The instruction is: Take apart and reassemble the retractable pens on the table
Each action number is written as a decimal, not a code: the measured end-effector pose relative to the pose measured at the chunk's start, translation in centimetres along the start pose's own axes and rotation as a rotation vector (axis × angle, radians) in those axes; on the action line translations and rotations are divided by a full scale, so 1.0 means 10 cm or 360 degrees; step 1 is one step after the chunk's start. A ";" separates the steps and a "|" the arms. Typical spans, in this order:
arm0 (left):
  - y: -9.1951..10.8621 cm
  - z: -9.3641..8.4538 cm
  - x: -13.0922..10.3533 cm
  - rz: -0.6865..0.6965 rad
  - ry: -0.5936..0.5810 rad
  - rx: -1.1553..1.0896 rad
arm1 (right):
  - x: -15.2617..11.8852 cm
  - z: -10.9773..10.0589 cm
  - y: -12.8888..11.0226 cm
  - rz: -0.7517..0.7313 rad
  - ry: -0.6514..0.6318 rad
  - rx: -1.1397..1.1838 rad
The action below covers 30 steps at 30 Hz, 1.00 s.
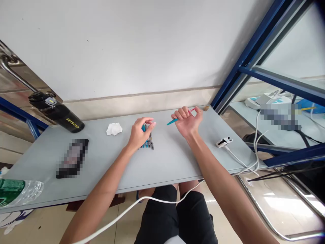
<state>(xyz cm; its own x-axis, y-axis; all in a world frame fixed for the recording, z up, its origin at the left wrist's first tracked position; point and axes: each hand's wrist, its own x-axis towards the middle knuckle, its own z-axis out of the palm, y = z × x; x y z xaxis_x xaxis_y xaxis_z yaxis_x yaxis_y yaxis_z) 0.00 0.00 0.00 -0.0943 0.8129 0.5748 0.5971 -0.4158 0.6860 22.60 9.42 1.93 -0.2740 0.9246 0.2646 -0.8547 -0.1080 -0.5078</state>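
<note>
Several blue and dark pens [151,145] lie side by side on the grey table [162,166]. Over their upper part is my left hand [141,133], its fingers bent and thumb apart, hiding part of them; nothing shows held between its fingertips. My right hand [188,121], palm turned up, is closed around a blue pen [172,122] with a reddish end near the thumb. The pen's blue end points left, above the table and to the right of the pen row.
A white crumpled tissue [114,129], a black bottle [57,112] and a blurred dark object [72,158] are at the left. A green-labelled bottle [17,191] lies at the left edge. A white device [224,142] with a cable sits right; a white cable [152,199] crosses in front.
</note>
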 end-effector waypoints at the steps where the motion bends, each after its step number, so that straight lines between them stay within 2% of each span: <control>1: 0.00 0.02 -0.01 0.0060 -0.0058 0.0027 | -0.02 0.03 0.06 -0.0040 -0.0101 -0.0197; 4: -0.06 0.05 -0.02 0.0185 -0.0165 0.0181 | -0.10 0.09 0.28 -0.0151 -0.0511 -0.1071; 6: -0.15 0.03 0.00 0.0201 -0.0158 0.0299 | -0.17 0.09 0.44 -0.0091 -0.0898 -0.1794; 8: -0.26 -0.02 0.04 0.0165 -0.0115 0.0375 | -0.25 0.08 0.56 -0.0069 -0.1229 -0.2315; 10: -0.37 -0.09 0.08 0.0106 -0.0067 0.0393 | -0.31 0.07 0.64 -0.0124 -0.1455 -0.2566; 12: -0.48 -0.15 0.11 0.0041 -0.0022 0.0372 | -0.35 0.07 0.67 -0.0190 -0.1567 -0.2613; 15: -0.60 -0.20 0.12 -0.0049 -0.0018 0.0311 | -0.35 0.06 0.66 -0.0298 -0.1473 -0.2549; 18: -0.66 -0.18 0.10 -0.0106 -0.0123 0.0211 | -0.33 0.03 0.62 -0.0411 -0.1127 -0.2562; 21: -0.64 -0.16 0.06 -0.0117 -0.0312 0.0165 | -0.29 -0.05 0.57 -0.0258 -0.0829 -0.2690; 23: -0.60 -0.15 0.03 -0.0075 -0.0427 0.0186 | -0.28 -0.11 0.57 -0.0128 -0.0790 -0.2802; 25: -0.55 -0.15 0.01 -0.0006 -0.0506 0.0241 | -0.26 -0.17 0.59 -0.0114 -0.0832 -0.2829; 30: -0.49 -0.14 -0.02 0.0097 -0.0641 0.0372 | -0.22 -0.18 0.64 -0.0099 -0.0921 -0.2594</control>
<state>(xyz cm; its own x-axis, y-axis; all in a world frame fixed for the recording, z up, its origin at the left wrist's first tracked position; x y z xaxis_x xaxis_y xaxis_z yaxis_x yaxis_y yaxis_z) -4.01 1.33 -2.90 0.2357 0.9025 0.3605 0.7597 -0.4025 0.5108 18.56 7.33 -3.40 -0.6828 0.6328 0.3652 0.3194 0.7080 -0.6298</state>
